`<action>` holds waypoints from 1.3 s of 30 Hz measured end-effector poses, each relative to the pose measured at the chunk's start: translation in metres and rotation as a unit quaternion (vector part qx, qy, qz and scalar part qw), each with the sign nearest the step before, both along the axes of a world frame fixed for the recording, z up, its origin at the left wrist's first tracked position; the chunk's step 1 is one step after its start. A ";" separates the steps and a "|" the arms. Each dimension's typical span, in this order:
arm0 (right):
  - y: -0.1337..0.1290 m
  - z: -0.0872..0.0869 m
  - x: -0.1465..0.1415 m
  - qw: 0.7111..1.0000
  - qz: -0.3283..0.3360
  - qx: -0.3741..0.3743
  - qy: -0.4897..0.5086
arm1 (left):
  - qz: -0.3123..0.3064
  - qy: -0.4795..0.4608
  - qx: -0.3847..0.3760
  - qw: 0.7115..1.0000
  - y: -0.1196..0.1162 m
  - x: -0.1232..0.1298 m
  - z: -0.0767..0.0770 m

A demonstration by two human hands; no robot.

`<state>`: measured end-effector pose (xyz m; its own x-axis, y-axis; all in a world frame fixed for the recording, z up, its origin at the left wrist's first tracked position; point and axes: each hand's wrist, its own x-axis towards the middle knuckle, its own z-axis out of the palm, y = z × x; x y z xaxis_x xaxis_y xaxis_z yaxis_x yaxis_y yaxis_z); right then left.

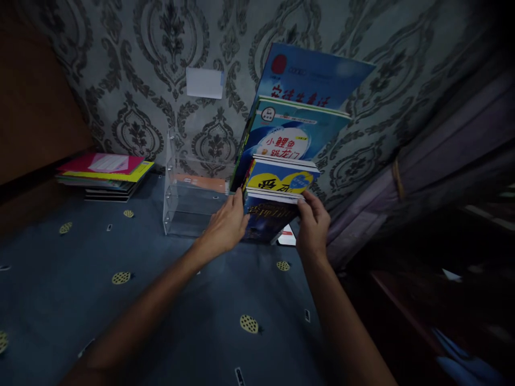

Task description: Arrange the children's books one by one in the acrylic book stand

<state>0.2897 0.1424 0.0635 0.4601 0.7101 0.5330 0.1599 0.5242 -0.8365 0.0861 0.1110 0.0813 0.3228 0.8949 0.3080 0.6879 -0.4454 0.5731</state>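
Observation:
A clear tiered rack (189,212) stands against the wall, its right part filled with upright books in stepped rows. At the front is a dark blue book (267,217); behind it are a yellow and blue book (281,177), a teal book (317,131) and a tall blue book (314,75). My left hand (228,222) touches the left edges of the front books, fingers closed against them. My right hand (315,222) pinches the upper right corner of the front books. An orange booklet (201,183) shows low at the rack's rear left.
Pink and yellow booklets top a stack (110,171) at the left. A lit phone (286,236) lies partly behind the front books. A white card (204,83) is on the patterned wall. A purple curtain (370,177) hangs at right, beside the pineapple-print cloth (169,311).

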 end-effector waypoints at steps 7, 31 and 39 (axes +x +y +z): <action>-0.005 0.020 0.001 0.995 0.018 -0.034 -0.093 | 0.015 -0.002 0.000 1.000 0.014 0.000 -0.004; -0.006 0.022 0.005 0.993 -0.005 -0.022 -0.117 | 0.048 0.048 0.003 0.998 0.007 0.009 -0.002; -0.007 0.023 0.007 0.993 -0.009 -0.038 -0.113 | 0.050 0.052 0.009 0.997 0.007 0.009 -0.002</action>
